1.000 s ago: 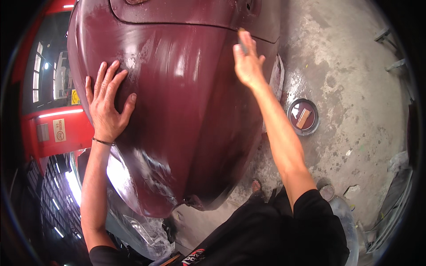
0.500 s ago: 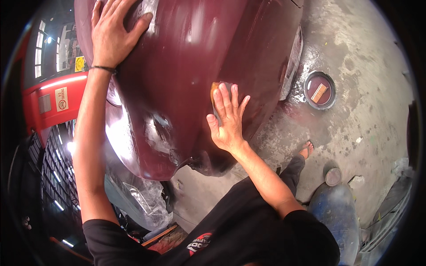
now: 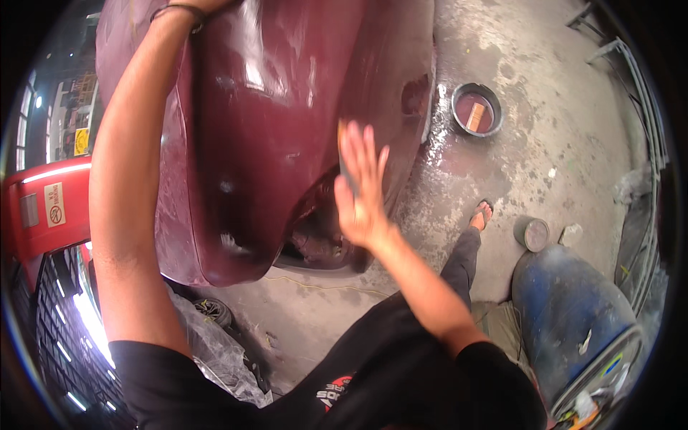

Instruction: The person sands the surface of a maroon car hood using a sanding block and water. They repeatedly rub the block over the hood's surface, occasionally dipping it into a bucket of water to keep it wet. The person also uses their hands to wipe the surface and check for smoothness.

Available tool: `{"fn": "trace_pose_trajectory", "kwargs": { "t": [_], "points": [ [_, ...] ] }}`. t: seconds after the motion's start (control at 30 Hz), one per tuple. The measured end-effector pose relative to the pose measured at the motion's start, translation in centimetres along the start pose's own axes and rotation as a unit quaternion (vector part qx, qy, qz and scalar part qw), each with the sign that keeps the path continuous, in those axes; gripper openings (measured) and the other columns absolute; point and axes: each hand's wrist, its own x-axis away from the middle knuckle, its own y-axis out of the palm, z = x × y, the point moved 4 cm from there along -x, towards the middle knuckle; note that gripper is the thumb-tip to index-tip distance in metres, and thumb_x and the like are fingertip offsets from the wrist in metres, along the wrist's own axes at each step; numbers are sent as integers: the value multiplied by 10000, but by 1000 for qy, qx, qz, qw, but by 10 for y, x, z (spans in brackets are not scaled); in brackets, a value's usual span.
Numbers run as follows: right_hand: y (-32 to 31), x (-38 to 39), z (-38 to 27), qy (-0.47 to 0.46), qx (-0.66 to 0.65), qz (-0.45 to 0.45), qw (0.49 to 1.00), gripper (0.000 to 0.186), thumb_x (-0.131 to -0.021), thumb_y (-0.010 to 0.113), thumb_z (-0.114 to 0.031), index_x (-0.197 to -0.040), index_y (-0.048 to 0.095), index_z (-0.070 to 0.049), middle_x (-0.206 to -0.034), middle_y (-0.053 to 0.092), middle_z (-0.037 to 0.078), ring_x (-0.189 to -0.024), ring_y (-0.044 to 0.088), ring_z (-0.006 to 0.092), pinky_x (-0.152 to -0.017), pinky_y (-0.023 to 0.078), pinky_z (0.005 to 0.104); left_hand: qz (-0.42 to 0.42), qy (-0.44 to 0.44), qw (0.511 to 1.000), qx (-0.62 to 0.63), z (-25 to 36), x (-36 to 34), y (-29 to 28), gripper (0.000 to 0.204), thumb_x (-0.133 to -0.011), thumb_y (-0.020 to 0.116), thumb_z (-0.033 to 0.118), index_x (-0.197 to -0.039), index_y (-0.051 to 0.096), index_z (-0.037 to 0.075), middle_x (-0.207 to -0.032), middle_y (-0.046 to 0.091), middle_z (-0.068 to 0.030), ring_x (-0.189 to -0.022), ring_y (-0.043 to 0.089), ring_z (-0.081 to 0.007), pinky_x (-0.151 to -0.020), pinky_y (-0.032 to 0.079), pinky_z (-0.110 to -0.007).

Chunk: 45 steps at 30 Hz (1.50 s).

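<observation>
A glossy maroon car body panel (image 3: 283, 100), wet and streaked with light, fills the upper middle. My right hand (image 3: 364, 190) lies on its right part, palm down with the fingers extended. Beneath those fingers is a sanding pad (image 3: 348, 168), mostly covered; only an orange edge and a grey strip show. At the top edge of the picture my left hand (image 3: 204, 4) rests over the far part of the panel. Its fingers are out of the picture, and a dark band circles the wrist. Below my right hand the panel curves down to a dark opening (image 3: 315, 233).
On the wet concrete floor (image 3: 530, 172) at right stands a round black tub (image 3: 494, 123) of reddish water with a tan block (image 3: 476, 117) in it. A blue drum (image 3: 566, 315), a small can (image 3: 534, 234) and metal rails lie nearer. Plastic sheeting (image 3: 218, 351) is at lower left.
My view has shifted along the car; the tub and drum appear farther left. My left hand has slid up, its fingers leaving the picture. My right hand stays on the pad, now by the opening.
</observation>
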Motion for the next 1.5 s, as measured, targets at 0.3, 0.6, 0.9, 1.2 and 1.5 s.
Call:
{"fn": "trace_pose_trajectory", "kwargs": {
  "t": [0.3, 0.6, 0.9, 1.2, 1.5],
  "points": [
    [-47, -109, 117, 112, -10, 67, 991, 682, -1168, 256, -564, -1756, 205, -222, -1839, 141, 73, -1698, 46, 333, -1281, -20, 720, -24, 9, 1000, 3, 35, 15, -12, 498, -929, 752, 431, -1330, 766, 134, -1540, 639, -108, -1567, 429, -343, -1285, 340, -496],
    [11, 94, 45, 114, 22, 30, 993, 645, -1175, 305, -441, -1764, 184, -205, -1837, 129, 118, -1692, 46, 391, -1279, -51, 711, -36, 6, 999, -36, 34, 22, 0, 495, -930, 753, 415, -1343, 754, 143, -1544, 639, -83, -1565, 438, -324, -1284, 323, -523],
    [-52, -71, 224, 238, -32, 74, 968, 777, -1121, 161, -707, -1767, 102, -279, -1852, 25, 0, -1696, -30, 331, -1242, -37, 785, -59, -13, 997, -55, 42, 9, -18, 499, -938, 756, 436, -1339, 751, 140, -1548, 637, -75, -1574, 430, -306, -1318, 213, -581],
    [19, 146, 77, 246, -47, -16, 968, 728, -1165, 208, -564, -1771, 76, -182, -1849, 22, 91, -1694, -15, 367, -1280, -48, 717, 4, 88, 985, -148, -2, 26, 13, 482, -1034, 686, 488, -1476, 681, 295, -1627, 571, 73, -1600, 395, -191, -1335, 169, -502],
    [-40, -9, 271, 331, -48, 77, 939, 789, -1123, 172, -700, -1769, 73, -258, -1852, -17, -5, -1698, -44, 305, -1247, -12, 791, 20, 104, 988, -115, 12, 1, 7, 469, -1022, 694, 512, -1444, 714, 309, -1610, 589, 81, -1593, 407, -184, -1340, 170, -519]
  ]
}}
